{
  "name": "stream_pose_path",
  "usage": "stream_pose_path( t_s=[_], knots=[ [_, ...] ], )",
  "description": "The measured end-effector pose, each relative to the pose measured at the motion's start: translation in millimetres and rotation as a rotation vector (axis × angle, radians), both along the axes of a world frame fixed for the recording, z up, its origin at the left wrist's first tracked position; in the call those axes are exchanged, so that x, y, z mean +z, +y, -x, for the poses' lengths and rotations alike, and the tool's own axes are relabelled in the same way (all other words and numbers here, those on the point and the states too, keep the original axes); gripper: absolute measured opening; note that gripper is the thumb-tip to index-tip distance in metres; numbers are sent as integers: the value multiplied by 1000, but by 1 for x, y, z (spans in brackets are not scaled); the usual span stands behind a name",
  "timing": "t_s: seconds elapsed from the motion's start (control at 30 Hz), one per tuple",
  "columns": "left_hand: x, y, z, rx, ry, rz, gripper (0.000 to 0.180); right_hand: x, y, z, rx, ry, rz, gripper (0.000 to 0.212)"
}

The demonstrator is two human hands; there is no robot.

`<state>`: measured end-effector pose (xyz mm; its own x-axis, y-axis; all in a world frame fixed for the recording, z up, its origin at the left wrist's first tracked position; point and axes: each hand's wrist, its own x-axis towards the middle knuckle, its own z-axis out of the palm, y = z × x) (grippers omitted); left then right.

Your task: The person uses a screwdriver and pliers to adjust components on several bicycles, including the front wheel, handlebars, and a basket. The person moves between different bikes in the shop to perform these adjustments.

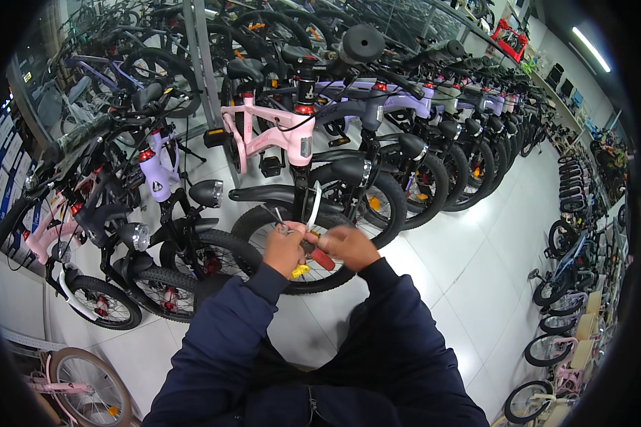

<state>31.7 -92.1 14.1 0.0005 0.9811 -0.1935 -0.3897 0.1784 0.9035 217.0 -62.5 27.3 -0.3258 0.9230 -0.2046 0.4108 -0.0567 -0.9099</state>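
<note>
Both hands meet in front of the front wheel of a pink bicycle point(300, 135). My left hand point(283, 250) is closed, with a thin grey metal piece point(278, 214) sticking up from its fingertips. Close beside it, my right hand point(349, 247) has its fingers curled in a pinch; what they grip is too small to make out. A flat red piece point(322, 259) shows just under the right fingers, possibly a reflector. Below the left hand is a small yellow piece point(300, 271). A white curved strip point(312, 206) stands by the fork just beyond my hands.
Bicycles with black tyres stand in a long row to the right, among them a lilac frame point(413, 99). More crowd the left, including a lilac bicycle point(159, 174). At lower left is a pink-framed wheel point(89, 388). Pale floor tiles point(470, 277) run between the rows.
</note>
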Motion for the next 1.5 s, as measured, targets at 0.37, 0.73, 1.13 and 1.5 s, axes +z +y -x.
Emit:
stream_pose_path(
  t_s=[0.37, 0.73, 1.13, 1.5],
  knots=[
    [-5, 8, 12, 22, -9, 61, 11, -13, 104, -16, -400, 1036, 128, 33],
    [4, 14, 4, 2, -1, 67, 12, -11, 98, -18, -401, 986, 100, 28],
    [0, 16, 18, 52, -207, 59, 13, 3, 37, 1, -162, 84, 93, 31],
    [-2, 19, 16, 57, -459, 50, 19, 14, -5, 41, -106, 164, 0, 24]
  ],
)
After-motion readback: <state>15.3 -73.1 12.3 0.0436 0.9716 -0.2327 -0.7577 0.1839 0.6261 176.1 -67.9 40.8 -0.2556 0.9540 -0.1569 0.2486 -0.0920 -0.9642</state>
